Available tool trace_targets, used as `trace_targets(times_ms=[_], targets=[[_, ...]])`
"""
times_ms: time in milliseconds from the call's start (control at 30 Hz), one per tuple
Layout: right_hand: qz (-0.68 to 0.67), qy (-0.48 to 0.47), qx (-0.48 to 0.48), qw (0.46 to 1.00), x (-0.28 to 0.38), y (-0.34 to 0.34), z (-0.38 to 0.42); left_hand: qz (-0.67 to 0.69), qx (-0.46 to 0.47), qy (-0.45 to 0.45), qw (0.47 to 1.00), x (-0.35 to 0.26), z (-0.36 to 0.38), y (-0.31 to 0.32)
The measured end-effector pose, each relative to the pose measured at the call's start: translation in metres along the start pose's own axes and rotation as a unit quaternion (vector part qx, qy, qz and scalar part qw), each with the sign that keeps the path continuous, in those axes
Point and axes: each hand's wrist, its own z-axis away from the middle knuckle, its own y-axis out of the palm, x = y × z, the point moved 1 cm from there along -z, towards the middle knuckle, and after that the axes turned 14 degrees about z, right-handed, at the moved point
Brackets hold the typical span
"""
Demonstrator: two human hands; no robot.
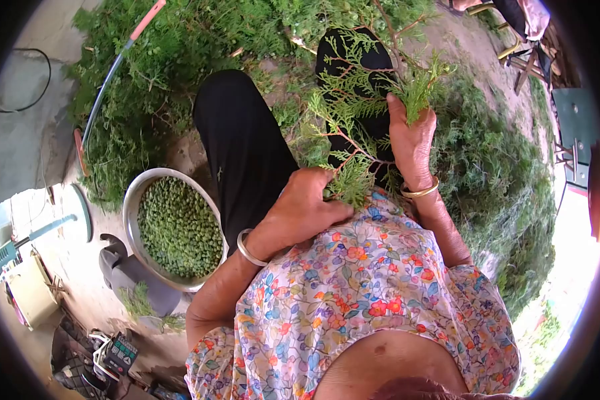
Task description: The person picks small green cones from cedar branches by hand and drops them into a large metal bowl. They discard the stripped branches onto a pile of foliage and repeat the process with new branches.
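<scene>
An evergreen branch (357, 137) with flat, scaly green sprays and thin reddish-brown stems lies across my lap, over the dark trousers. My right hand (413, 137), with a gold bangle at the wrist, is closed round its upper right part, thumb up along the stem. Lower down, near my waist, my left hand (303, 210) wears a pale bangle and has leafy tips of the branch between thumb and fingers; some of its fingertips are hidden. Left of my knee stands a metal basin (131, 220) filled with small green cones (180, 230).
Cut greenery (147, 113) heaps up ahead and to the left; another pile (493, 160) lies on the right. A curved blue-and-pink rod (103, 87) crosses the left heap. Beyond the basin are a grey object (130, 273), a pedestal fan (80, 213) and a cream box (32, 297).
</scene>
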Motion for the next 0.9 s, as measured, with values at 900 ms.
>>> trace_targets(times_ms=[900], targets=[[-0.072,0.029,-0.011,0.997,-0.009,0.012,-0.001,-0.069,-0.061,0.097,0.991,0.005,0.042,0.005]])
